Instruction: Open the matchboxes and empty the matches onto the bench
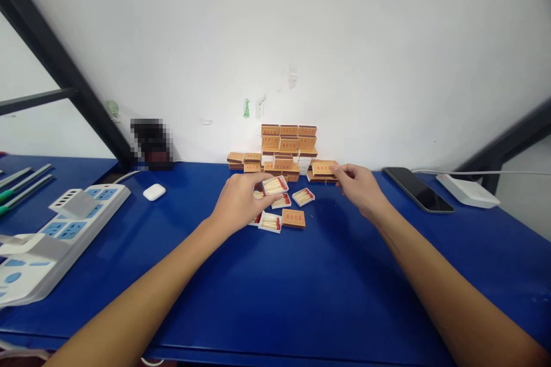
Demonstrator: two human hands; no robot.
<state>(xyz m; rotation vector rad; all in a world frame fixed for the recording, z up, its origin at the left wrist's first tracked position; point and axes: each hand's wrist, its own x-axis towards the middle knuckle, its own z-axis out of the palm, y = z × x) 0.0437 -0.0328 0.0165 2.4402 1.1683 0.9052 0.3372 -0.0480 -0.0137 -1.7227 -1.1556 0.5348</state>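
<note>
Here, the left hand (239, 198) grips a match-filled tray (275, 185) while the right hand (360, 186) pinches a matchbox (323, 168).

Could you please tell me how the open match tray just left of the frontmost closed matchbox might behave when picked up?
The open match tray is probably light, being small and thin-walled. Its matches lie uncovered, so they would likely spill if it tipped. The thin white sides look like card, so a hard pinch might bend them.
</note>
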